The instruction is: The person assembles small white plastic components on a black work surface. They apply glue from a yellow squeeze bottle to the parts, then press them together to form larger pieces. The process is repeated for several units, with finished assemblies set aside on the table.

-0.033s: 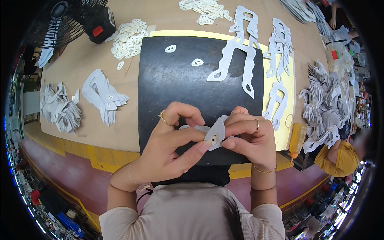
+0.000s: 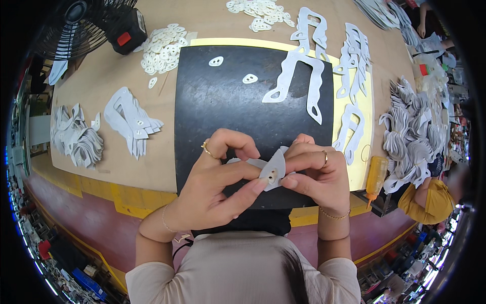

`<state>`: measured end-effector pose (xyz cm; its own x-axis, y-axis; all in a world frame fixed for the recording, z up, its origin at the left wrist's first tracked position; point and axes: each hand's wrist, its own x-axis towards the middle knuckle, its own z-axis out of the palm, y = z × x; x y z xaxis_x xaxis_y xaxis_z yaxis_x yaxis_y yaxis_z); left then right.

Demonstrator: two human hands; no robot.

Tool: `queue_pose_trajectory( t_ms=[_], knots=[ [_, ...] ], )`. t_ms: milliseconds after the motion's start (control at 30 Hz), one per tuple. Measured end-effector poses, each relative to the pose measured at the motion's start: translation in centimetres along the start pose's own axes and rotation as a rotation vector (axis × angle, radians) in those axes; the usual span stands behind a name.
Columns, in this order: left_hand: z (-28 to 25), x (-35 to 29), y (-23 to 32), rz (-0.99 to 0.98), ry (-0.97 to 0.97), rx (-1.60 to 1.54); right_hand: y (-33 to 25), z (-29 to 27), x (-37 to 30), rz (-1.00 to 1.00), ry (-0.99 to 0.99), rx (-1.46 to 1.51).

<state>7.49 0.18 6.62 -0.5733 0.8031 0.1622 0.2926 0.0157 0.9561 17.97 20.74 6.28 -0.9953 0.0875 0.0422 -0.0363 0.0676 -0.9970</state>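
Observation:
Over the near edge of a black mat point(image 2: 217, 111), both hands pinch a folded light-grey cut piece point(image 2: 275, 161) of sheet material. Against its tip lies a small white two-hole patch point(image 2: 272, 175). My left hand point(image 2: 215, 185) grips from the left, thumb tip on the edge of the patch and index finger behind. From the right, my right hand point(image 2: 316, 175) holds the piece between thumb and bent fingers. Much of the piece is hidden by the fingers. Farther up the mat lie two loose patches point(image 2: 216, 61) and an arch-shaped grey piece point(image 2: 286, 71).
Heaps of white patches point(image 2: 163, 49) lie beyond the mat. Grey piece stacks sit left point(image 2: 81, 139) and right point(image 2: 412, 131). More arch pieces point(image 2: 350, 129) rest on yellow sheeting. A yellow squeeze bottle point(image 2: 376, 175) is at right, a black fan point(image 2: 76, 25) far left. Another person point(image 2: 428, 202) is at right.

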Motion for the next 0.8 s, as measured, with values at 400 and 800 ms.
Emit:
queue_pose_trajectory(
  t_ms=[400, 800],
  knots=[
    [-0.49, 0.40, 0.20, 0.011, -0.043, 0.105, -0.50, 0.61, 0.08, 0.108, 0.109, 0.272],
    [-0.49, 0.45, 0.02, 0.012, -0.070, -0.003, -0.65, 0.51, 0.63, 0.203, 0.024, 0.431]
  ],
)
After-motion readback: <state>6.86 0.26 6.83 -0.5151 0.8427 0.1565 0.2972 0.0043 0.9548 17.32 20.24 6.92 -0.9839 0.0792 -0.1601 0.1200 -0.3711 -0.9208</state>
